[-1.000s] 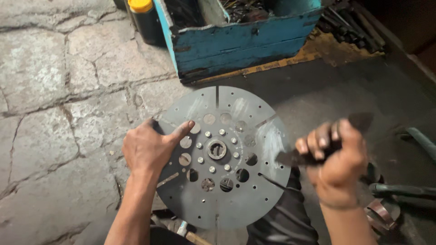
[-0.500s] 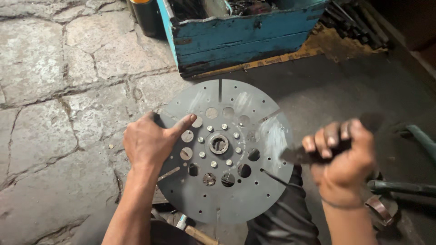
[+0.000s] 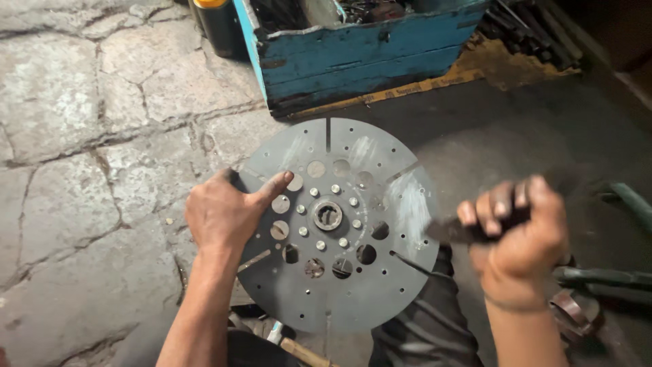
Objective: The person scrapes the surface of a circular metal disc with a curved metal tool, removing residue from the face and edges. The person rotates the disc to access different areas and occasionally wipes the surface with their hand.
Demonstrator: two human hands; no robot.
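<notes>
Head view: the left hand [image 3: 224, 216] lies spread on the left part of the grey disc [image 3: 336, 224], thumb pointing toward the hub [image 3: 328, 215], while the right hand [image 3: 519, 234] is fisted tight around a dark tool [image 3: 451, 231] whose end sits just off the disc's right edge. The disc seems to rest on the person's lap, above the stone floor [image 3: 81, 136]. Since only a flat palm steadies it, a hard blow could tip the disc away from that palm, or the tool could skid across toward the spread fingers.
</notes>
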